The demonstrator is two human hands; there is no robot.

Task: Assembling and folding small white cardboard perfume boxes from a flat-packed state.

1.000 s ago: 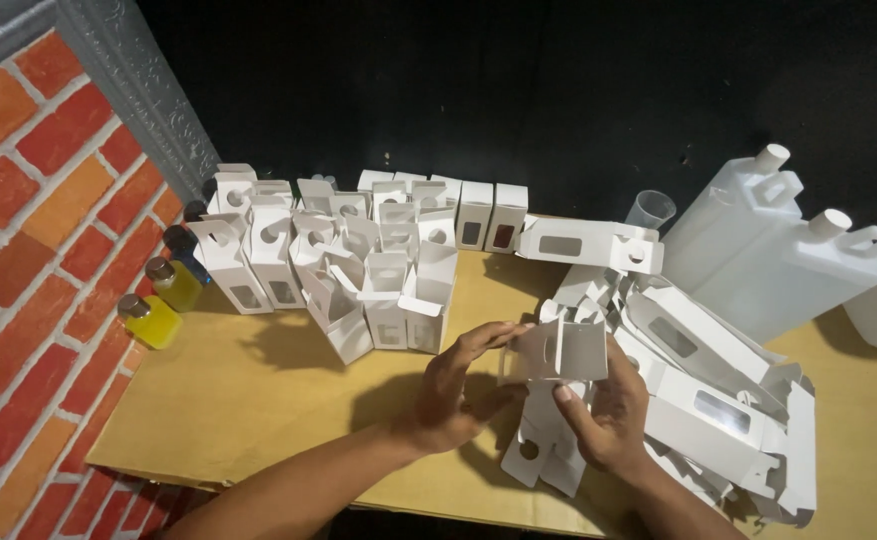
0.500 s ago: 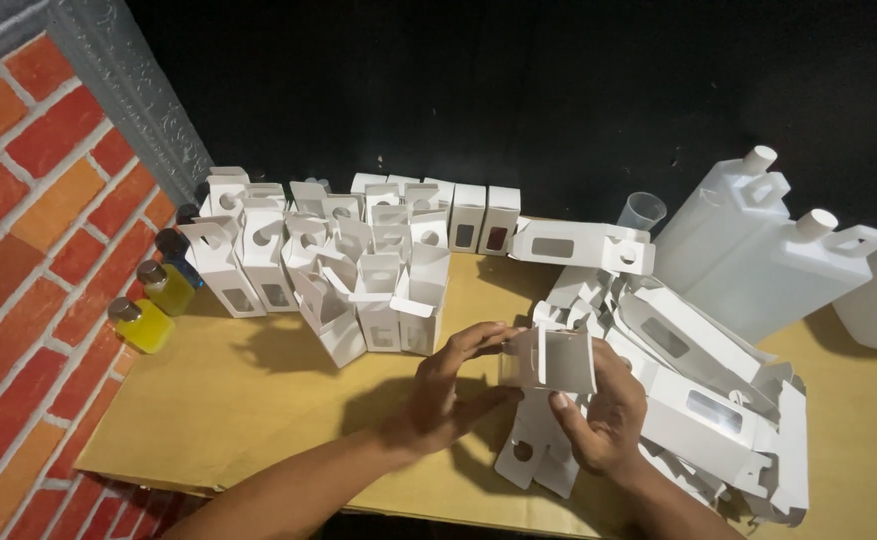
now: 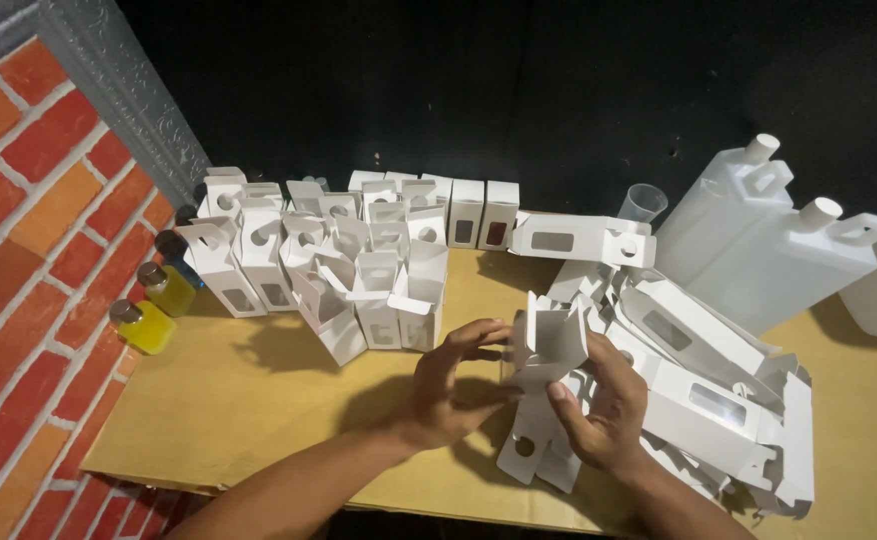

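My left hand [image 3: 450,388] and my right hand [image 3: 603,412] both grip a small white cardboard box [image 3: 548,352] above the tan tabletop [image 3: 258,400]. The box is partly folded, with its long flap hanging down toward me. My left fingers press its left side; my right hand cups it from below and the right. Just right of my hands lies a heap of flat unfolded white boxes [image 3: 698,385] with window cut-outs.
Several upright folded white boxes [image 3: 358,265] stand in rows at the back left. Small bottles of yellow liquid [image 3: 148,320] sit by the brick wall [image 3: 28,250]. Two large white plastic jugs [image 3: 768,240] and a clear cup [image 3: 642,203] stand at the back right.
The box has been turned and raised slightly between my hands, and my fingers have shifted on its sides. The view has moved a little closer.
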